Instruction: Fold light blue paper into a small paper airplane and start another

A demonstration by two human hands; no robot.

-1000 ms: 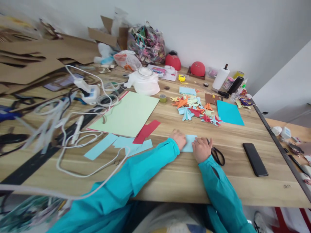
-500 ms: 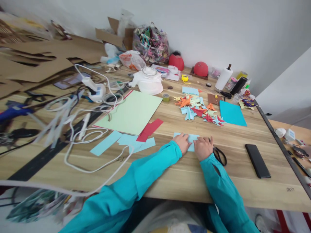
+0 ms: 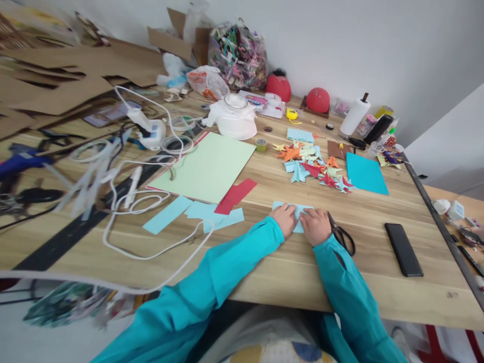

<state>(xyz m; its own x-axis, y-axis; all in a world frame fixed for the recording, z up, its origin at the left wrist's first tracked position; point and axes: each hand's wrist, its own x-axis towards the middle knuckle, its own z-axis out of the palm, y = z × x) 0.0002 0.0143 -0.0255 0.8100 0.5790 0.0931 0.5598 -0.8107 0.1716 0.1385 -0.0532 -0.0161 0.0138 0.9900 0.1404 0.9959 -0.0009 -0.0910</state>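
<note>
A small light blue sheet of paper (image 3: 298,227) lies flat on the wooden table in front of me, partly covered by my hands. My left hand (image 3: 284,220) is closed over its left part, fingers together and pressing down. On its right part, my right hand (image 3: 316,227) has its fingers bent together on the paper. A pair of black-handled scissors (image 3: 343,239) lies just beside the right hand, its blades partly hidden. Beyond the hands is a pile of folded paper shapes (image 3: 313,170) in orange, red, yellow and light blue.
A black phone (image 3: 404,250) lies at the right. Blue strips (image 3: 167,215), red strips (image 3: 236,195) and large pale green sheets (image 3: 212,166) are to the left, near a white cable (image 3: 151,258). A turquoise sheet (image 3: 366,174) and a light blue stack (image 3: 300,134) lie farther back.
The view has shifted slightly, so the table sits a little differently in the picture. My right hand has moved slightly closer to the left one over the paper.
</note>
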